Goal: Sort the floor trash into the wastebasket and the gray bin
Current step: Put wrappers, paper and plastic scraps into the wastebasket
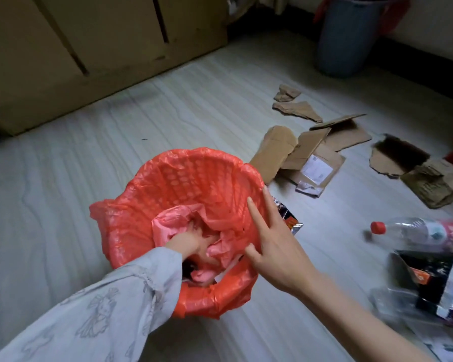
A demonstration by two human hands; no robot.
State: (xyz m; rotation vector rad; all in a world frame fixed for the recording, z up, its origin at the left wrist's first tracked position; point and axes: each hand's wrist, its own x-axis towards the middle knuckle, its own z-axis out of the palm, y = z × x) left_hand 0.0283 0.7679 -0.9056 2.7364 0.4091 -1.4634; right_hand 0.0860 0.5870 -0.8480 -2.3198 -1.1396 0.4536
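Both hands are at the wastebasket: the left hand pushes pink plastic down inside, its grip hidden, while the right hand rests open-fingered on the rim. Next, I judge, comes the bottle and cardboard mid-floor, bound for the gray bin at the far wall.

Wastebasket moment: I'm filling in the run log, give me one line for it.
left hand in wastebasket, gripping pink bag | right hand open on rim | cardboard, bottle on floor | gray bin far

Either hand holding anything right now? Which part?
Left hand, inside the wastebasket, grips crumpled pink plastic by its bunched middle. Right hand holds nothing; it rests on the rim.
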